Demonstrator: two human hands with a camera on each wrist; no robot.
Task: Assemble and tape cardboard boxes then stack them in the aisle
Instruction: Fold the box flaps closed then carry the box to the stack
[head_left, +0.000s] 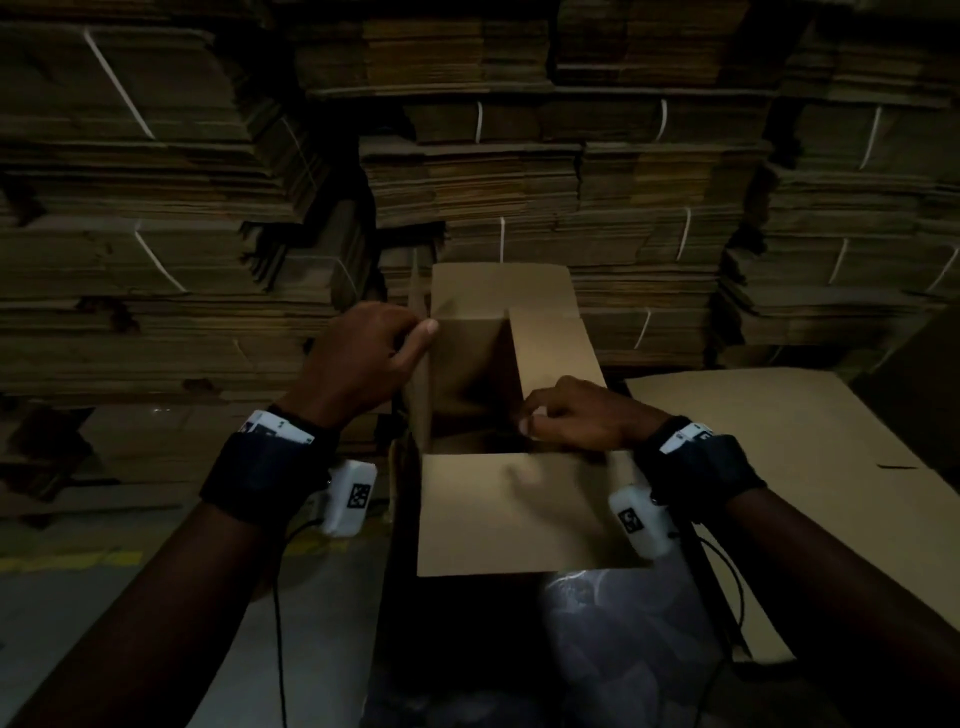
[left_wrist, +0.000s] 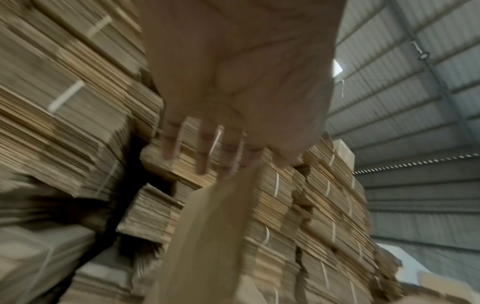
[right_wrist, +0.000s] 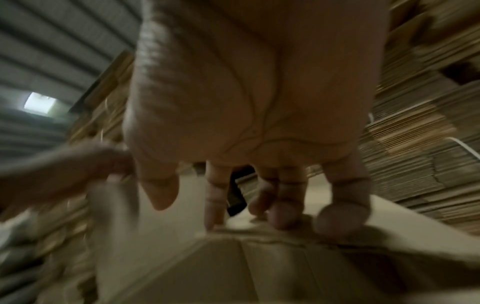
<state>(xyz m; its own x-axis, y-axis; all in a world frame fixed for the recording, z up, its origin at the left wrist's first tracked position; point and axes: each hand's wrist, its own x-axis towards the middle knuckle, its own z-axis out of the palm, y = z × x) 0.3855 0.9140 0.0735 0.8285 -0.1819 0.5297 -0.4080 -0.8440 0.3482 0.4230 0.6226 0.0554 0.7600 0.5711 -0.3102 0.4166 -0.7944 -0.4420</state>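
At frame centre the left hand (head_left: 363, 358) pinches the box (head_left: 467, 384) flap, the right hand (head_left: 576, 415) grips its side; light, bendy cardboard, likely best held near folds.

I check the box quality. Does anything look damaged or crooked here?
Nothing stands out. The box stands open, flaps up, both hands on its flaps: left hand, right hand. No tears show; dim light hides detail.

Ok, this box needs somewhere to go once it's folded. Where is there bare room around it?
Free: the flat cardboard sheet to the right of the box, and the grey floor on the near left, inside the yellow line. Crowded: bundled cardboard stacks wall off the far side, and the left hand and right hand hold the flaps.
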